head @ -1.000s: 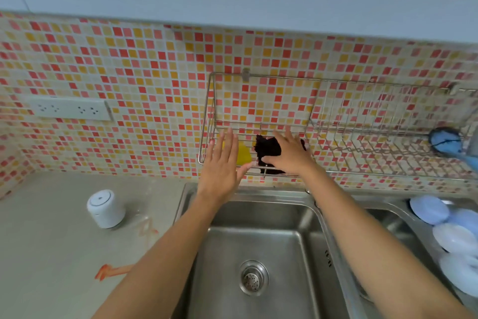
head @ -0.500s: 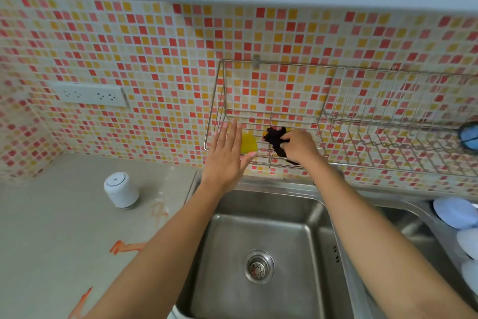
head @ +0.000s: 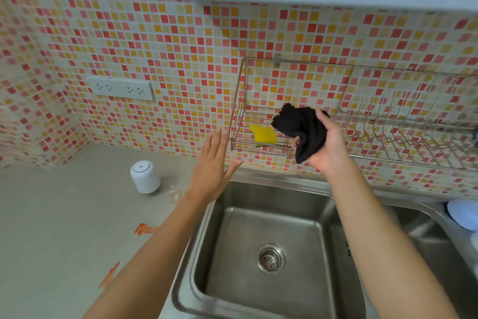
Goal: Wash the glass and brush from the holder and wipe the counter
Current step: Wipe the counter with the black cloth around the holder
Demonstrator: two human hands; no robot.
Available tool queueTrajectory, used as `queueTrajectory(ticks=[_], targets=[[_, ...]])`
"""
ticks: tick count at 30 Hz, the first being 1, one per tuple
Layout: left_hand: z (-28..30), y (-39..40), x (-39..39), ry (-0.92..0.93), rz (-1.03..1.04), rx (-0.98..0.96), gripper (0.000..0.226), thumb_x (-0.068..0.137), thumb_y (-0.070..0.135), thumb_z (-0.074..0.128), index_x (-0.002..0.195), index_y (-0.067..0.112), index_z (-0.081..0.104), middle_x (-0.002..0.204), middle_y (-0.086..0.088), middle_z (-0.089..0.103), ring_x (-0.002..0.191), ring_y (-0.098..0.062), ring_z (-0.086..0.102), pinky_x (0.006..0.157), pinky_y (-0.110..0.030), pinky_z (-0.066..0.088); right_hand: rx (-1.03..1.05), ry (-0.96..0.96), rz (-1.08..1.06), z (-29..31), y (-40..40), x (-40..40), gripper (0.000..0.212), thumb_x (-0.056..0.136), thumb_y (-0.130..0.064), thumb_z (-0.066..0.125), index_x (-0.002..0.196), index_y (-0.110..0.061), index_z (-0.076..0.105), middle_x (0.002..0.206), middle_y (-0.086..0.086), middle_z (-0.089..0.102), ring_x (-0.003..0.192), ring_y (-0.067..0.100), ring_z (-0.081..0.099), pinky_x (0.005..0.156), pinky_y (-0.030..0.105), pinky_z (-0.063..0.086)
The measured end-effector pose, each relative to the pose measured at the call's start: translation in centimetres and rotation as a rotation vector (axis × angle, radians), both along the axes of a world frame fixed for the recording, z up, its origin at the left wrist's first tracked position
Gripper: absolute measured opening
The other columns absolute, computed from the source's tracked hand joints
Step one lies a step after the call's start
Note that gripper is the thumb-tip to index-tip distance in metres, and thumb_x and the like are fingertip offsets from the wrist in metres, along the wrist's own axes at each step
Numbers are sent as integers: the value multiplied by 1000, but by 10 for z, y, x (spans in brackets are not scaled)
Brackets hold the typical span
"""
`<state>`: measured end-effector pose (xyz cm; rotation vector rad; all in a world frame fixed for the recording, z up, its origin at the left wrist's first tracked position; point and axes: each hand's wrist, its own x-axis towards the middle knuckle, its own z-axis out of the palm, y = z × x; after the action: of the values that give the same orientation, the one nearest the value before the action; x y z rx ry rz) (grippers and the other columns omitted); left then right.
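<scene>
Hands: right hand [head: 326, 149] grips a crumpled black cloth [head: 301, 128], raised in front of the wall-mounted wire holder [head: 258, 101]; left hand [head: 212, 163] flat, fingers straight, holding nothing, above the sink [head: 271, 241] edge. Yellow sponge [head: 262, 133] lies in holder. Desk [head: 51, 228] bears orange smears [head: 143, 229] and a white canister [head: 144, 176].

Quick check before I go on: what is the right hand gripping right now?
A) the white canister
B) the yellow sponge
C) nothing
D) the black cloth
D: the right hand grips the bunched black cloth in front of the wire rack, while the yellow sponge lies on the rack.
</scene>
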<state>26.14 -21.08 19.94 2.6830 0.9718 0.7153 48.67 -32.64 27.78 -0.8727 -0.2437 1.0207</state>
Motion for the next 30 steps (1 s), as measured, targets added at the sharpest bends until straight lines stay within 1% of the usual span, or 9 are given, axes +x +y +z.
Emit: queueTrajectory(ticks=[5,8,12,15,18,20,23,27,30], targets=[[4,11,-54,-127,90,7,55,100,44,40,149,22,30,160,0,18,149,-18,10,122,-44,12,42,115,120,-16,6,-74,49,96,-48,50,131,-15,59,127,11,65,115,31,63,103,46,45],[-11,31,-99,-143,146,43,44,99,38,47,139,21,45,154,-1,35,144,-21,27,118,-46,24,20,142,171,-39,16,-117,49,97,-49,47,130,-15,60,127,11,65,116,29,63,104,45,43],[-47,60,-171,-74,213,22,43,99,32,49,137,12,49,149,-9,42,140,-28,35,116,-35,18,-98,123,169,-85,39,-175,52,96,-48,47,134,-14,57,130,11,63,118,28,62,105,44,42],[-84,79,-224,-13,238,-84,51,99,36,43,137,3,48,144,-18,45,134,-36,41,113,-42,29,-251,44,130,-125,58,-221,51,95,-45,50,133,-12,58,131,11,62,119,27,60,112,42,37],[-126,93,-269,87,278,-237,58,97,38,35,143,3,41,150,-18,38,139,-38,33,116,-45,24,-503,-247,116,-164,71,-272,41,94,-43,56,126,-17,60,128,0,62,112,19,61,101,28,40],[-154,104,-293,156,277,-315,62,97,41,29,146,4,36,154,-17,32,142,-38,27,118,-45,20,-600,-636,109,-191,74,-305,34,100,-38,49,130,-24,56,129,-4,58,124,19,53,98,23,35],[-191,124,-322,243,223,-355,74,93,49,15,145,1,37,153,-20,30,142,-41,27,116,-46,20,-692,-1255,445,-254,76,-347,59,96,-56,28,150,-33,29,159,0,25,149,16,14,121,39,9],[-221,145,-338,321,139,-369,80,88,53,2,151,8,23,159,-10,19,148,-28,15,119,-38,8,-890,-1800,747,-294,61,-401,80,85,-78,0,154,-38,-2,159,7,-17,148,26,-19,114,56,-18],[-234,150,-347,310,108,-362,75,91,52,6,151,9,25,159,-6,21,148,-26,14,119,-38,6,-876,-1884,614,-299,73,-404,74,87,-80,6,148,-45,29,161,7,16,150,28,8,113,62,-13]])
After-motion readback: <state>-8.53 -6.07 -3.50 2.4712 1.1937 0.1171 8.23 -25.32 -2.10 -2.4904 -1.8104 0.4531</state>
